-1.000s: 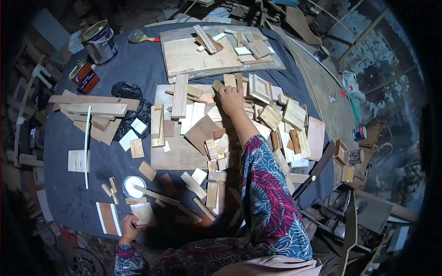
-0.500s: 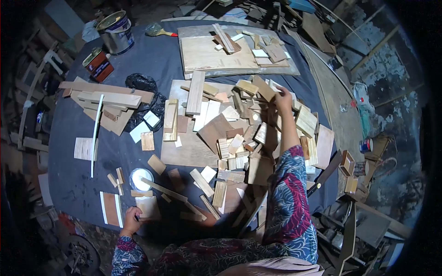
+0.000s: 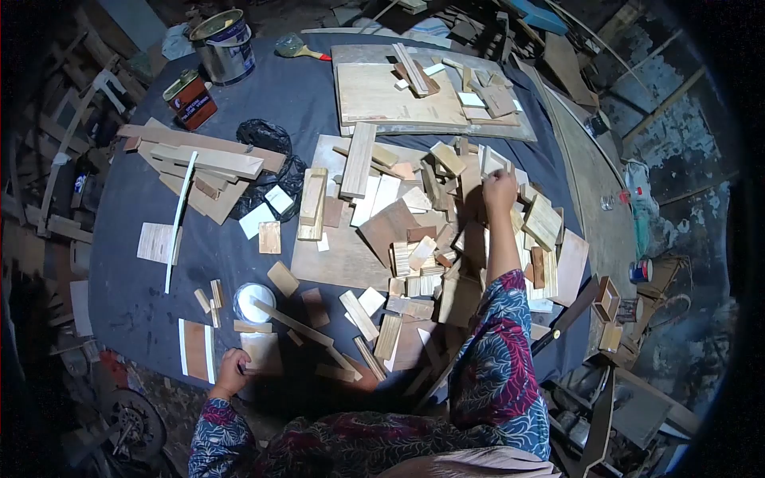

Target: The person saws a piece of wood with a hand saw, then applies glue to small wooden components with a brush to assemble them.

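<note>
My right hand (image 3: pixel 500 193) is over the far right of a heap of wood offcuts (image 3: pixel 426 239), its fingers drawn together beside a pale frame-like piece (image 3: pixel 494 160). What the fingertips grip is hidden. A brown wood piece (image 3: pixel 470 171) lies just left of that hand. Down at the near left edge, my left hand (image 3: pixel 230 374) is curled closed, with a small dark thing showing at its fingers that I cannot make out. It touches or almost touches a square light wood piece (image 3: pixel 260 350). A brown panel with white edge strips (image 3: pixel 197 350) lies to its left.
A round white lid or dish (image 3: pixel 254 303) holds one end of a wood strip. Farther back stand a metal bucket (image 3: pixel 223 52), a red-brown can (image 3: pixel 191 103) and a paintbrush (image 3: pixel 299 48). Boards (image 3: pixel 398 92) lie at the far side. A black plastic bag (image 3: pixel 267 137) is at left.
The view has shifted, so the table sits farther right. My right hand has turned and dropped lower in the heap; the brown piece it held up is no longer raised. The left hand stays put.
</note>
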`<state>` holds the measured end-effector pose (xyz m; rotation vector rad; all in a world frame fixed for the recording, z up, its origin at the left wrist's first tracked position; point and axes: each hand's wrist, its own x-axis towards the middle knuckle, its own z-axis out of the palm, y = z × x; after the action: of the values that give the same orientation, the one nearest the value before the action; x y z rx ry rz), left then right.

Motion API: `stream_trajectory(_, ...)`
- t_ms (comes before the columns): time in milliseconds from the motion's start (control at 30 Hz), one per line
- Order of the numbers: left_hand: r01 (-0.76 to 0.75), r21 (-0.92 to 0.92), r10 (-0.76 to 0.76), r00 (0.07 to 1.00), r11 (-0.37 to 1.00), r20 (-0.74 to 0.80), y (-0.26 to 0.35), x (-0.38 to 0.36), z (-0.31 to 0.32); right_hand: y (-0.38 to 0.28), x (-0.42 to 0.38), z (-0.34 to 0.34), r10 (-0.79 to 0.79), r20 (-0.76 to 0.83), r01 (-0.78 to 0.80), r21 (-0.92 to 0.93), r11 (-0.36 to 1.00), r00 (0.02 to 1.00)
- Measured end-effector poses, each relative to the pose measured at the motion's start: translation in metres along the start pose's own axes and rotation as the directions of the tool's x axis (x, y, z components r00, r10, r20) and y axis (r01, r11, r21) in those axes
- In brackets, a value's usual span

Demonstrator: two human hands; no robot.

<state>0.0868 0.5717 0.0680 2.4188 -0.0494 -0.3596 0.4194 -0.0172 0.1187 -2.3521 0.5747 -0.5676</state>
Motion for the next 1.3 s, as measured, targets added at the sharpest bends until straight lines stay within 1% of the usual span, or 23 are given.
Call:
stream_trajectory(33, 0.003, 0.001, -0.003, 1.000, 1.000, -0.005, -0.002, 0.000, 0.001, -0.016, -0.009, -0.001, -0.340, -0.164, 0.260, -0.376, 0.889, 0.926)
stream_trajectory(67, 0.002, 0.011, -0.003, 1.000, 1.000, 0.001, -0.004, 0.000, 0.001, -0.018, -0.007, 0.013, -0.374, -0.138, 0.337, -0.236, 0.912, 0.917)
stream_trajectory(133, 0.004, 0.023, -0.004, 1.000, 1.000, 0.005, -0.005, -0.001, 0.003, -0.044, -0.015, 0.028, -0.550, -0.040, 0.525, -0.248, 0.814, 0.834)
stream_trajectory(167, 0.007, 0.012, -0.007, 1.000, 1.000, 0.002, -0.004, 0.000, 0.003, -0.062, -0.020, 0.033, -0.534, 0.102, 0.542, -0.224, 0.810, 0.839)
stream_trajectory(200, 0.008, 0.004, -0.008, 1.000, 1.000, -0.002, -0.002, 0.000, 0.002, -0.076, -0.024, 0.039, -0.545, 0.248, 0.588, -0.152, 0.795, 0.801)
stream_trajectory(233, 0.007, 0.012, -0.007, 1.000, 1.000, -0.009, 0.001, 0.001, 0.001, -0.065, -0.017, 0.070, -0.558, 0.336, 0.606, -0.051, 0.794, 0.759)
stream_trajectory(300, 0.038, -0.010, -0.038, 0.999, 0.999, 0.033, 0.006, 0.001, -0.002, -0.084, -0.027, 0.089, -0.462, 0.469, 0.575, -0.127, 0.808, 0.753)
stream_trajectory(333, -0.006, -0.013, 0.006, 1.000, 1.000, 0.015, -0.006, 0.000, 0.003, -0.092, -0.030, 0.094, -0.471, 0.458, 0.575, -0.113, 0.810, 0.753)
stream_trajectory(400, 0.021, -0.009, -0.021, 1.000, 1.000, 0.017, -0.004, -0.002, 0.003, -0.102, -0.035, 0.108, -0.173, 0.507, 0.419, -0.424, 0.803, 0.844)
stream_trajectory(433, 0.030, -0.009, -0.030, 0.999, 1.000, 0.024, -0.005, -0.003, 0.002, -0.099, -0.030, 0.119, -0.089, 0.569, 0.406, -0.461, 0.789, 0.818)
stream_trajectory(567, 0.013, -0.007, -0.013, 0.999, 1.000, 0.036, -0.008, -0.003, 0.002, -0.099, -0.019, 0.120, -0.004, 0.616, 0.373, -0.472, 0.799, 0.788)
stream_trajectory(633, 0.036, -0.004, -0.035, 0.999, 0.999, 0.040, -0.005, -0.003, 0.002, -0.096, -0.016, 0.114, -0.057, 0.595, 0.391, -0.451, 0.802, 0.802)
stream_trajectory(700, 0.011, 0.022, -0.012, 0.999, 1.000, 0.038, -0.005, -0.002, 0.000, -0.085, -0.003, 0.115, -0.102, 0.575, 0.273, -0.220, 0.937, 0.812)
stream_trajectory(733, 0.024, -0.009, -0.023, 0.999, 1.000, 0.043, -0.004, -0.002, 0.000, -0.078, 0.001, 0.118, -0.156, 0.501, 0.222, -0.076, 0.972, 0.851)
stream_trajectory(767, 0.028, -0.017, -0.028, 0.999, 0.999, 0.041, -0.003, -0.002, -0.001, -0.077, 0.003, 0.113, -0.159, 0.505, 0.229, -0.079, 0.970, 0.848)
stream_trajectory(867, 0.013, -0.028, -0.011, 0.999, 1.000, 0.044, -0.004, -0.001, -0.003, -0.073, 0.007, 0.104, -0.161, 0.524, 0.160, 0.046, 0.986, 0.836)
stream_trajectory(967, -0.007, -0.014, 0.008, 1.000, 1.000, 0.031, -0.004, -0.001, -0.002, -0.072, 0.006, 0.108, -0.174, 0.494, 0.214, -0.026, 0.976, 0.852)
stream_trajectory(1100, 0.007, -0.017, -0.006, 0.999, 1.000, 0.053, -0.010, -0.002, 0.000, -0.080, -0.008, 0.103, -0.205, 0.423, 0.224, 0.006, 0.975, 0.883)
stream_trajectory(1133, 0.014, -0.017, -0.013, 0.999, 1.000, 0.050, -0.012, -0.002, 0.000, -0.082, -0.016, 0.103, -0.367, 0.317, 0.409, -0.076, 0.909, 0.875)
stream_trajectory(1167, 0.009, -0.013, -0.008, 0.999, 1.000, 0.046, -0.014, -0.002, 0.001, -0.087, -0.023, 0.101, -0.527, 0.222, 0.565, -0.176, 0.806, 0.820)
stream_trajectory(1200, 0.003, -0.009, -0.003, 0.999, 1.000, 0.042, -0.013, -0.002, 0.001, -0.096, -0.028, 0.098, -0.514, 0.347, 0.572, -0.083, 0.816, 0.784)
stream_trajectory(1233, 0.012, -0.010, -0.011, 0.999, 1.000, 0.040, -0.012, -0.002, 0.000, -0.104, -0.037, 0.095, -0.561, 0.443, 0.622, 0.009, 0.783, 0.699)
stream_trajectory(1300, -0.046, -0.039, 0.046, 0.999, 0.998, 0.010, -0.006, -0.001, -0.002, -0.135, -0.064, 0.082, -0.385, 0.702, 0.679, -0.191, 0.708, 0.599)
